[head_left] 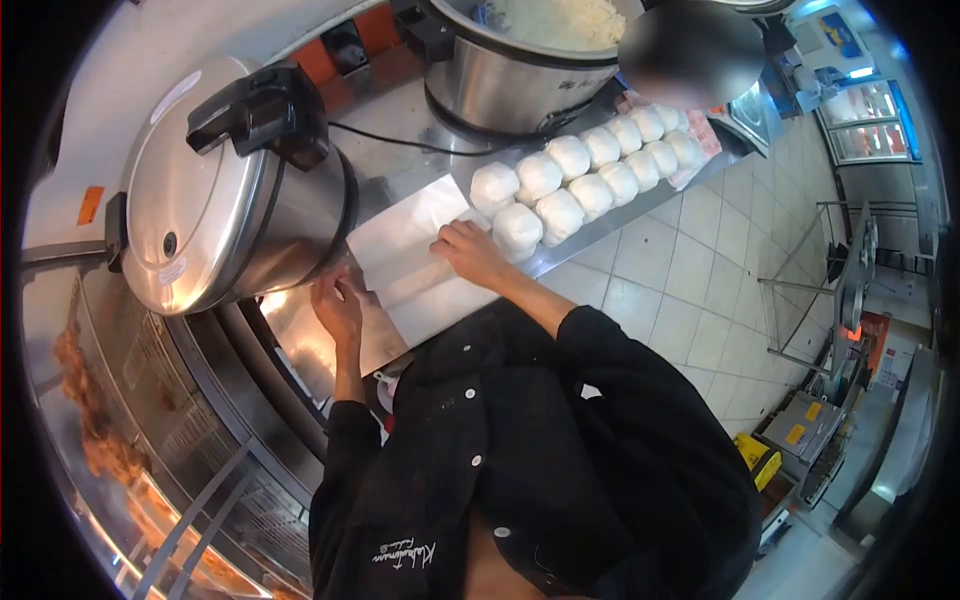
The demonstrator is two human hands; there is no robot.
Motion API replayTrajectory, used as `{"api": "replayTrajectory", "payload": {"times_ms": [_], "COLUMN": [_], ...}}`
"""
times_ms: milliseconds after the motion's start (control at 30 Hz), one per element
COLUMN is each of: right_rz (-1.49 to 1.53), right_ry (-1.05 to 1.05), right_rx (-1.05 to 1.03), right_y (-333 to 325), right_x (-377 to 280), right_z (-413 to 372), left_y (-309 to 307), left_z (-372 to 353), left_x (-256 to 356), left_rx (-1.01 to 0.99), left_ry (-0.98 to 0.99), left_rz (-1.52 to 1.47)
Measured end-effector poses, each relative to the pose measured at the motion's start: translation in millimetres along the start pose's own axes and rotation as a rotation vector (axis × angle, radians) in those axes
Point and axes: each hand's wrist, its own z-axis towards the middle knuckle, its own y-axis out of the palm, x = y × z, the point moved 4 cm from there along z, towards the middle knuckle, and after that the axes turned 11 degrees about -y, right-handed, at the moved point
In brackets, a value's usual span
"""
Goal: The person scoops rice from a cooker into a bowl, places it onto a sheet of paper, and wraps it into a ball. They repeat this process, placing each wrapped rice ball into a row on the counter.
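Note:
A white sheet, paper or plastic, lies flat on the steel counter in front of my body. My right hand is closed at the sheet's right side, fingers bent over its edge. At the left edge of the same sheet is my left hand, its fingers curled together with the tips against the edge. Just beyond my right hand, several round white bundles sit in two rows along the counter. They look smooth and wrapped; what is inside is hidden.
To the left stands a large closed steel rice cooker with a black handle. An open cooker holding white rice is at the back, a black cable near it. Beyond the counter's edge is a tiled floor. A blurred dark shape hides the far end.

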Motion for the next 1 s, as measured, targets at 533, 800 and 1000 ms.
{"api": "replayTrajectory", "payload": {"times_ms": [533, 800, 1000], "right_rz": [0.029, 0.269, 0.170], "right_ry": [-0.085, 0.124, 0.223], "right_rx": [-0.026, -0.053, -0.065], "right_y": [-13.6, -9.6, 17.5], "right_x": [-17.0, -24.6, 0.0], "right_z": [-13.2, -38.5, -54.3], "left_y": [48.0, 32.5, 37.3], "left_z": [-58.7, -59.0, -58.8], "left_x": [82.5, 69.2, 39.5], "left_rx": [-0.203, -0.325, -0.400], "left_ry": [0.366, 0.244, 0.167], "left_rz": [0.076, -0.187, -0.071]}}
